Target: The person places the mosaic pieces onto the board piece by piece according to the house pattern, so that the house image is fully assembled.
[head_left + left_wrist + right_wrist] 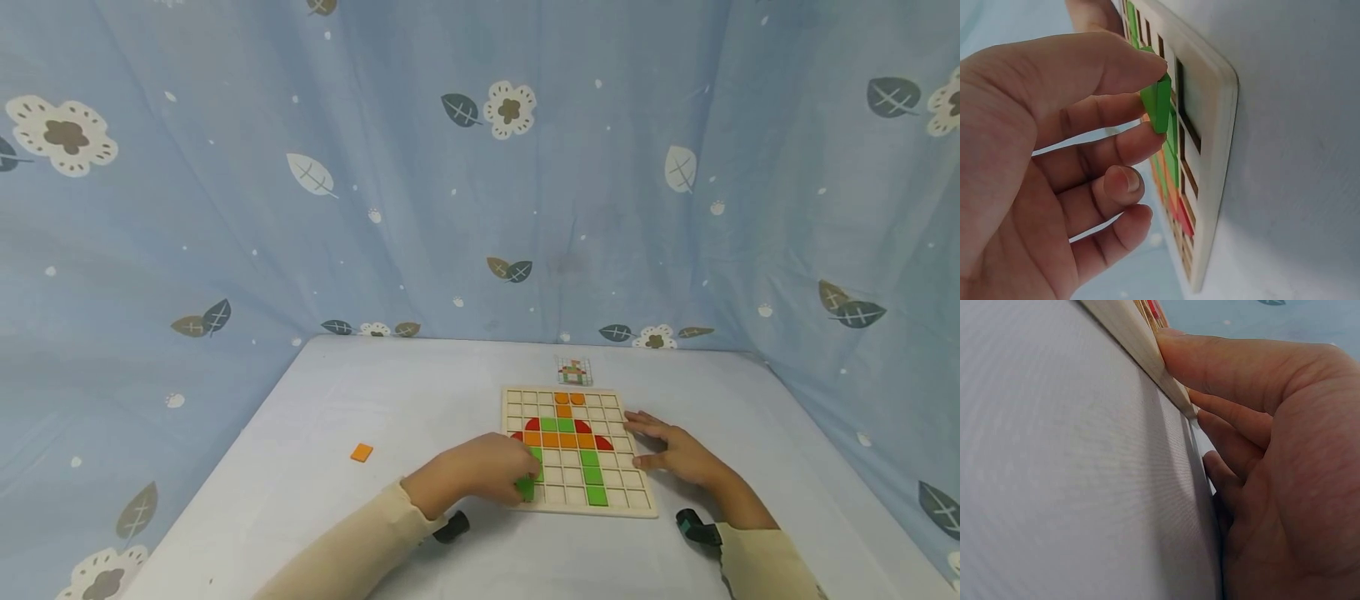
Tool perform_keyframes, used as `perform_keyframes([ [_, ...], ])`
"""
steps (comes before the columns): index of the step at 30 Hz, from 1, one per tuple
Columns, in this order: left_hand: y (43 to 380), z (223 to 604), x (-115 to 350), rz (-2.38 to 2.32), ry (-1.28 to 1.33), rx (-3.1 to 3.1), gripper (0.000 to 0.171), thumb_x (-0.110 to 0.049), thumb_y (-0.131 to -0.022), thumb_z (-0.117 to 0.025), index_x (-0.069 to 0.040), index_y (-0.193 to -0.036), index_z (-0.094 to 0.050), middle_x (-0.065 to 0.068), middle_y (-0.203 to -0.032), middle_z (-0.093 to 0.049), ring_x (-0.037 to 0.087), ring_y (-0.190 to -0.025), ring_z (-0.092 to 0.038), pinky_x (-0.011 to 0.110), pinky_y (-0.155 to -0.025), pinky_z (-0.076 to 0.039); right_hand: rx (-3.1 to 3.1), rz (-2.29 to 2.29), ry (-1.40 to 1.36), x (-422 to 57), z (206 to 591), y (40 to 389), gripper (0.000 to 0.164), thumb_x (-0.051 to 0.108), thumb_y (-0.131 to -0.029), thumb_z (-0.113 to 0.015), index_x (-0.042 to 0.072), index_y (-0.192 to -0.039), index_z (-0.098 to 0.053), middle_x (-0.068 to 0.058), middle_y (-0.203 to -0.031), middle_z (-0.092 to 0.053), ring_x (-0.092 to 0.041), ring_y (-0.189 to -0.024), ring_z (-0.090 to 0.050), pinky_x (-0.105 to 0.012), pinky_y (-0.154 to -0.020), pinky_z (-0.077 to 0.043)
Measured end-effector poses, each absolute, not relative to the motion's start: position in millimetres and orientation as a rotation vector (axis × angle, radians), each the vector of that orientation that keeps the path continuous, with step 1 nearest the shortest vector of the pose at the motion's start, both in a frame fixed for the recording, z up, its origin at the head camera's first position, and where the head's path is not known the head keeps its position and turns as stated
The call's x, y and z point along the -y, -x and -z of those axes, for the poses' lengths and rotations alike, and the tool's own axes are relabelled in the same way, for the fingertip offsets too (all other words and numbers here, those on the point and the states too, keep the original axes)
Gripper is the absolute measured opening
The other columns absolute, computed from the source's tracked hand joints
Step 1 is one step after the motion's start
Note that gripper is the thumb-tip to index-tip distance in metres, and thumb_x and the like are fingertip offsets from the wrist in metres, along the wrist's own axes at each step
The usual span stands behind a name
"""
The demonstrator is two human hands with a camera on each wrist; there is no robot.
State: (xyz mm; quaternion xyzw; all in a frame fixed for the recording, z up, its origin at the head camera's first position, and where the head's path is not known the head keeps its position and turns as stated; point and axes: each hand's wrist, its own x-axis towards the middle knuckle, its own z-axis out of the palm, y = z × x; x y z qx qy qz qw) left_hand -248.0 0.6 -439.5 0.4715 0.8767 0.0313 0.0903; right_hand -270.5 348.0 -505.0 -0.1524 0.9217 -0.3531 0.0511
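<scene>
My left hand point(487, 468) pinches a green square tile point(1161, 106) between thumb and fingertips, over the lower left part of a pale wooden grid board point(637, 512). In the left wrist view the tile is tilted close to the grid cells. Set into the board are green, orange and red pieces, including a row of orange squares point(567, 440), red quarter-rounds point(603, 442) and two orange discs point(577, 399) at the top. My right hand point(678, 454) rests at the board's right edge, its thumb point(1191, 359) touching the rim and its fingers loosely extended.
A loose orange square tile point(362, 452) lies on the white table to the left of the board. Behind the board lies a small card point(574, 372) with a coloured grid picture. A blue patterned curtain point(420, 208) hangs around the table's far side.
</scene>
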Motion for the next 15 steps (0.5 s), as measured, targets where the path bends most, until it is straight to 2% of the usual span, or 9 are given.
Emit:
perform_keyframes([
  [9, 245.9, 443.2, -3.7, -0.097, -1.438, -2.599, 0.019, -0.02, -0.079, -0.079, -0.024, -0.095, -0.071, -0.016, -0.075, -0.051, 0.004, -0.067, -0.046, 0.02, -0.063, -0.041, -2.799, 1.088, 0.438, -346.5, 502.7, 269.3, 0.073, 0.034, -0.075, -0.081, 0.001, -0.135, -0.055, -0.019, -0.152, -0.034, -0.047, -0.14, -0.018, -0.069, -0.104, -0.016],
  [15, 246.9, 447.9, -4.6, -0.058, -1.46, -2.601, 0.017, -0.023, -0.08, -0.078, -0.024, -0.095, -0.07, -0.015, -0.075, -0.05, 0.004, -0.067, -0.044, 0.019, -0.062, -0.04, -2.802, 1.097, 0.445, -347.1, 503.9, 269.6, 0.073, 0.033, -0.075, -0.081, 0.0, -0.135, -0.056, -0.019, -0.151, -0.035, -0.046, -0.14, -0.018, -0.068, -0.105, -0.015],
])
